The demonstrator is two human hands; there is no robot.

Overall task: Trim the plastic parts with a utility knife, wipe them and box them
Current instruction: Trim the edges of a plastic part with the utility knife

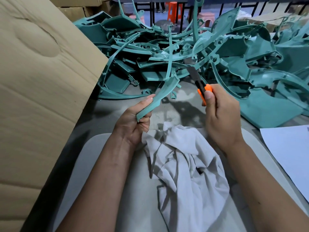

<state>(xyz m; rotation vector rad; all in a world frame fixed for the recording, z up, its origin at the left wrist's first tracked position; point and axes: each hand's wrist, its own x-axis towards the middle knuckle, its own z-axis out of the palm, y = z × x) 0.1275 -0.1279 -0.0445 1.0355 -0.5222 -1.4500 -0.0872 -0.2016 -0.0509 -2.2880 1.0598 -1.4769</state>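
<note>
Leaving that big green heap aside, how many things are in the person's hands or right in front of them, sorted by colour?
Teal: 1, the curved plastic strip gripped by the left hand.
Orange and black: 1, the utility knife gripped by the right hand.
Pale grey: 1, the crumpled cloth.
White: 1, the sheet at right.
Brown: 1, the cardboard box flap.
Total: 5

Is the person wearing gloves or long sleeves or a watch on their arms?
No. Both the left hand and the right hand are bare, with no gloves. Both forearms are uncovered right down to the bottom edge of the picture, so no sleeves show. There is no watch, bracelet or ring to see. The nails on the fingers look short and plain.
</note>
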